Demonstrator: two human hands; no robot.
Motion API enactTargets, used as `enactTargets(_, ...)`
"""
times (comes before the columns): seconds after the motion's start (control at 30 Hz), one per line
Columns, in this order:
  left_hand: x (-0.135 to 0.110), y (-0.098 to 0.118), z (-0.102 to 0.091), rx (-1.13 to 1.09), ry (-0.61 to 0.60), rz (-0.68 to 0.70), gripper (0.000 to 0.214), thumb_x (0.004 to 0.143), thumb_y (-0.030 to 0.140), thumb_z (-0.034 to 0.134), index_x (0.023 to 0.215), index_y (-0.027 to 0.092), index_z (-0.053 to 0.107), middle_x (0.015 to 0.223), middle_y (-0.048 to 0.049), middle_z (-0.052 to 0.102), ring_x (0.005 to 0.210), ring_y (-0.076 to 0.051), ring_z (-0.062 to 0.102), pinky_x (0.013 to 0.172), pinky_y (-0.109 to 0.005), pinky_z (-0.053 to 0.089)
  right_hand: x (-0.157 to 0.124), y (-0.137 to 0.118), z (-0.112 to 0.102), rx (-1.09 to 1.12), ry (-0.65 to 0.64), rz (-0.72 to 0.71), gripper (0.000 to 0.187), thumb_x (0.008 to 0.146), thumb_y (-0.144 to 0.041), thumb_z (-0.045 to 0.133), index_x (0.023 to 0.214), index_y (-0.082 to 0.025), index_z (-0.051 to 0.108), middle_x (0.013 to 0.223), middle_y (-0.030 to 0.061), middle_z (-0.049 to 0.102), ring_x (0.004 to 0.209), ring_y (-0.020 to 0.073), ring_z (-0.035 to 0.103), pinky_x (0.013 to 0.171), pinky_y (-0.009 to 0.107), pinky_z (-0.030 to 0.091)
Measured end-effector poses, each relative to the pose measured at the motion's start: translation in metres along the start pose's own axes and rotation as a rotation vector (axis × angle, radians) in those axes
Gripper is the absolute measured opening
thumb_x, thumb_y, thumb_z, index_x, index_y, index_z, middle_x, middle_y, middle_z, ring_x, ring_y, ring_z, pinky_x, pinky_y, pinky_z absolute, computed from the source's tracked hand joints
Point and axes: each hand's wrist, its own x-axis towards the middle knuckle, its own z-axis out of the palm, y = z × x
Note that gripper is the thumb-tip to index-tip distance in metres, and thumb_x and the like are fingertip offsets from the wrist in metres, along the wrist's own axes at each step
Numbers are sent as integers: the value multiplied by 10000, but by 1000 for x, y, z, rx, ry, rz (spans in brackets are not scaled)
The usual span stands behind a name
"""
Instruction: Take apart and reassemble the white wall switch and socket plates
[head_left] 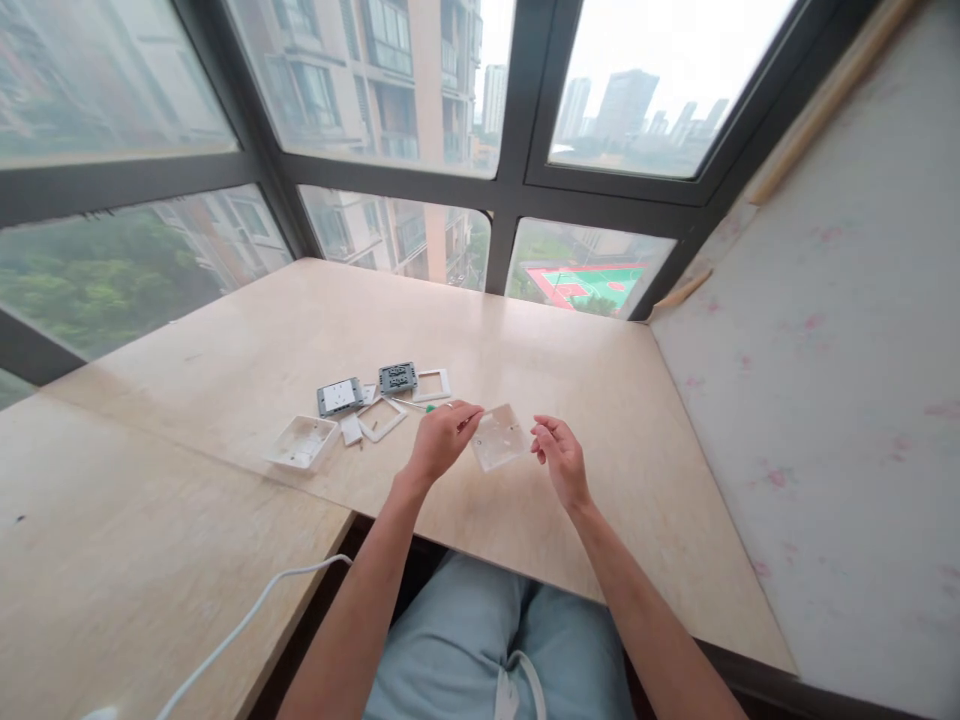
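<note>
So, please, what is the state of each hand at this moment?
Left hand: closed, fingers pinching the upper-left corner of the white box.
Right hand: fingers curled beside the box; whether they hold something small cannot be told.

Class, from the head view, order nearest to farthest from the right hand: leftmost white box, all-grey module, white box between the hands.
1. Central white box: immediately left of the right hand.
2. All-grey module: farther left and back.
3. Leftmost white box: farthest left.
</note>
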Motion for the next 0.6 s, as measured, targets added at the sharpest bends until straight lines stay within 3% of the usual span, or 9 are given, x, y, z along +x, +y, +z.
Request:
enactTargets(0.13,24,28,48,-163,-238,166,251,951,274,501,961,248,750,936,-63,741,865,-209,667,784,-312,487,-14,1,-43,-84,95,35,358,839,-485,608,1016,-176,643,808,47,669,691,167,614,590,271,493)
enactTargets(0.3,21,44,95,-253,-457,194,271,935,270,493,905,254,762,893,-67,740,827,-207,671,789,-318,502,-37,12,-76,-188,208,76,294,821,-447,623,921,-175,672,810,66,694,729,206,636,636,310,512)
enactTargets(0.6,3,29,110,-338,-461,110,250,908,279,514,898,242,761,854,-65,748,776,-197,672,771,-321,511,-40,17,-78,-282,171,58,223,831,-375,613,883,-180,707,843,75,717,763,212,645,713,332,513)
